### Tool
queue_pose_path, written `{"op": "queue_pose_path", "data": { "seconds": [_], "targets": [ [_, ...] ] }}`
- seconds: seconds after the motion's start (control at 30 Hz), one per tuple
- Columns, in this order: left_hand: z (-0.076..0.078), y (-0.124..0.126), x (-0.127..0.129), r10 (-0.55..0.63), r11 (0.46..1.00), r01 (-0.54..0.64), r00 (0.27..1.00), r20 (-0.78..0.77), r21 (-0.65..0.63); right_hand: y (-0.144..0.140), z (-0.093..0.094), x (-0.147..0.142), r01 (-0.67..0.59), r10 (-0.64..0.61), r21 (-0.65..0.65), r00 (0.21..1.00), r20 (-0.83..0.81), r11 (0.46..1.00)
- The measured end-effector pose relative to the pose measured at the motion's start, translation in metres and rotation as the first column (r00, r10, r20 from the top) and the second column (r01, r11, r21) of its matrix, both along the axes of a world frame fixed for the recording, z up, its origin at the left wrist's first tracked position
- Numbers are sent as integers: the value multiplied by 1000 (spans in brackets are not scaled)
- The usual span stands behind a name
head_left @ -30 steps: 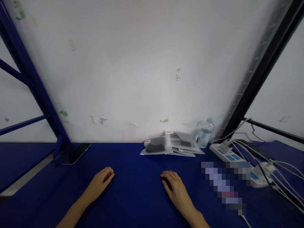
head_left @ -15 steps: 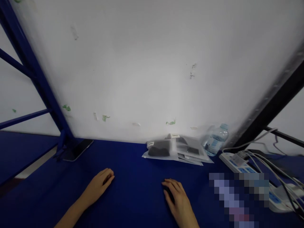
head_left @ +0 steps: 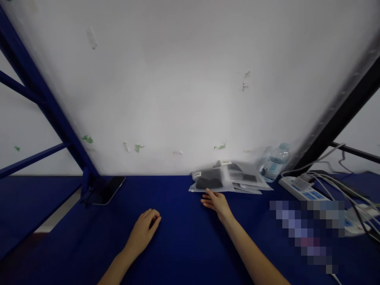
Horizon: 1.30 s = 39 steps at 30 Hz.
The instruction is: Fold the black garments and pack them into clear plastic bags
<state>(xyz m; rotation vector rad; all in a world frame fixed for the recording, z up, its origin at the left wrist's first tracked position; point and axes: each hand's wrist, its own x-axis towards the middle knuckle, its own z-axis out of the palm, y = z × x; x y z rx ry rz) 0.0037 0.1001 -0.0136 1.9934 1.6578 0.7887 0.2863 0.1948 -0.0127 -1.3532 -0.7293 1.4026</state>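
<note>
My right hand is stretched forward over the blue table top, fingers apart, its fingertips at the near edge of a stack of clear plastic bags that hold dark items. I cannot tell whether it touches the top bag. My left hand rests palm down on the table, fingers loosely curled, holding nothing.
A dark phone lies by the blue frame post at the left. A water bottle stands against the white wall. A white power strip with several cables sits at the right, near a black post.
My right hand has reached forward from the table's middle to the near edge of the bag stack. My left hand stayed on the table. The view shifted slightly.
</note>
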Motion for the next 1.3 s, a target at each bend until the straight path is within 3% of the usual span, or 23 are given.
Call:
{"op": "queue_pose_path", "data": {
  "seconds": [0.1, 0.17, 0.23, 0.3, 0.37, 0.43, 0.6, 0.77, 0.9, 1.07, 1.17, 1.3],
  "targets": [
    [9, -3, 8, 63, 997, -52, 976, 209, -58, -7, 5, -6, 13, -12, 11, 1000, -27, 1000],
    [14, -5, 20, 157, 973, -64, 885, 438, -220, -22, 10, -9, -22, 22, 12, 999, -42, 1000],
    [16, -8, 36, 285, 898, 23, 729, 623, -439, -43, 14, -12, -80, 80, 3, 995, -60, 997],
    [16, -11, 51, 385, 790, 180, 598, 703, -586, -65, 15, -17, -147, 145, -10, 986, -87, 989],
    [12, -13, 61, 425, 722, 293, 528, 736, -627, -84, 12, -21, -176, 172, -22, 979, -108, 984],
    [8, -14, 66, 437, 715, 323, 486, 757, -620, -98, 7, -23, -174, 169, -37, 979, -117, 984],
    [5, -14, 67, 378, 715, 361, 520, 766, -598, -111, 4, -30, -197, 190, -65, 976, -102, 978],
    [3, -19, 78, 318, 760, 353, 532, 785, -546, -125, 11, -52, -380, 375, -31, 922, -97, 925],
    [2, -25, 83, 305, 786, 337, 517, 800, -518, -133, 11, -62, -367, 367, 22, 920, -141, 930],
    [4, -29, 83, 322, 768, 369, 484, 814, -523, -135, 7, -68, -379, 374, -5, 915, -150, 925],
    [6, -32, 79, 343, 764, 366, 469, 814, -532, -132, 6, -59, -278, 272, -8, 945, -181, 961],
    [9, -39, 62, 397, 765, 330, 434, 809, -552, -118, 7, -22, -66, 56, -53, 985, -163, 996]
  ]
}}
